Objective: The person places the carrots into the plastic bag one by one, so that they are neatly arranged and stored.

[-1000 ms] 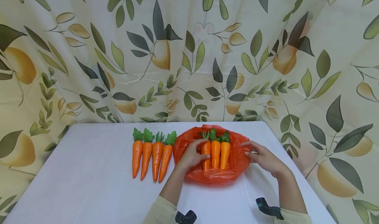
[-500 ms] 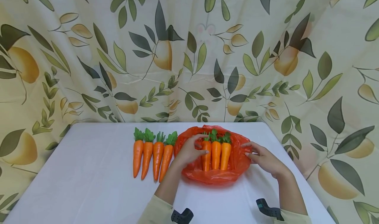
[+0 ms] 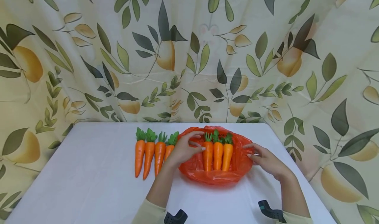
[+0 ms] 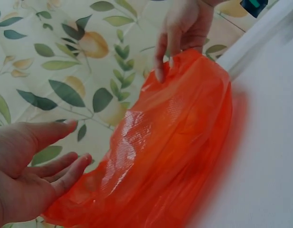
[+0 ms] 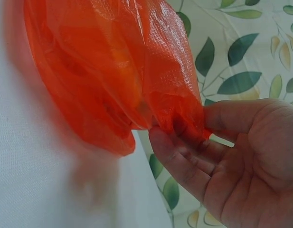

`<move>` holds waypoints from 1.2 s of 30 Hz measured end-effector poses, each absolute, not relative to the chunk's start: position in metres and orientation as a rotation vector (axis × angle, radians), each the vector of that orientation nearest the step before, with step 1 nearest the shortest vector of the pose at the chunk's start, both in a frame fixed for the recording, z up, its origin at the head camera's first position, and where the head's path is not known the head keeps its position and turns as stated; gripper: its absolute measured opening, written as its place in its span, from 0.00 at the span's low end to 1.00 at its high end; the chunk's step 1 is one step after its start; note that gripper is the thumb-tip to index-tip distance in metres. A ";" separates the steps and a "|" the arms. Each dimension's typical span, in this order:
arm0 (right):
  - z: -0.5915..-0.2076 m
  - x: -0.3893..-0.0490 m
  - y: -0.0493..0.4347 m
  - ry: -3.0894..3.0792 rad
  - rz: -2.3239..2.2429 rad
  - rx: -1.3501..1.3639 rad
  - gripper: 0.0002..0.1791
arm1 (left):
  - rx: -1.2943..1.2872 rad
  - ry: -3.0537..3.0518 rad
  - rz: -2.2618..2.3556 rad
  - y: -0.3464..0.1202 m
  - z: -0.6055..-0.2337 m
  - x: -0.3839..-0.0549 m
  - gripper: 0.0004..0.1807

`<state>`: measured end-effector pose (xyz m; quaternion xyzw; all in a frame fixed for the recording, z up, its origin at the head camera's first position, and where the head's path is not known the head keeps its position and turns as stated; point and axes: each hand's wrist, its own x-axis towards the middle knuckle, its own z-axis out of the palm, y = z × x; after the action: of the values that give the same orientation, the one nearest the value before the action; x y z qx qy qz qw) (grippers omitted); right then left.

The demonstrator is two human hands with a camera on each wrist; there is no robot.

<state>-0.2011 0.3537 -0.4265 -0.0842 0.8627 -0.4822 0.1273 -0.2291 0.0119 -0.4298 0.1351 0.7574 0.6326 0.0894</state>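
A red plastic bag (image 3: 189, 171) lies on the table with its mouth spread, and three toy carrots with green tops rest side by side in it: a left carrot (image 3: 208, 156), a middle carrot (image 3: 217, 155) and a right carrot (image 3: 227, 156). My left hand (image 3: 184, 150) hovers over the bag's left side, fingers loosely bent and apart, near the left carrot and holding nothing. At the opposite edge, my right hand (image 3: 267, 161) pinches the bag's rim between thumb and fingers; the right wrist view shows the thin plastic (image 5: 179, 107) caught there.
Left of the bag, several more carrots (image 3: 149, 160) lie in a row on the white table (image 3: 97, 171). The rightmost carrot (image 3: 169, 150) is partly hidden by my left hand and forearm. A patterned curtain (image 3: 189, 53) hangs behind the table.
My left hand has drawn back leftward from the left carrot, which stays in the bag. My right hand keeps its place at the bag's right rim.
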 end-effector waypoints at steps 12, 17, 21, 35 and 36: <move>-0.428 -0.200 0.354 2.523 -1.390 -0.242 0.21 | 0.327 2.309 1.933 -0.021 -0.431 -0.217 0.26; -0.428 -0.201 0.354 2.520 -1.398 -0.247 0.21 | 0.254 2.359 1.931 -0.036 -0.435 -0.216 0.24; -0.428 -0.200 0.354 2.516 -1.401 -0.240 0.21 | 0.204 2.356 1.964 -0.048 -0.434 -0.217 0.23; -0.430 -0.201 0.355 2.511 -1.399 -0.249 0.21 | 0.049 2.486 1.857 -0.103 -0.442 -0.220 0.22; -0.430 -0.201 0.356 2.512 -1.397 -0.248 0.21 | 0.044 2.492 1.849 -0.107 -0.444 -0.220 0.22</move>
<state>-0.2010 0.3556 -0.4297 -0.0853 0.8635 -0.4803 0.1278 -0.2200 -0.1065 -0.4441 0.0142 0.8029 0.5957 0.0189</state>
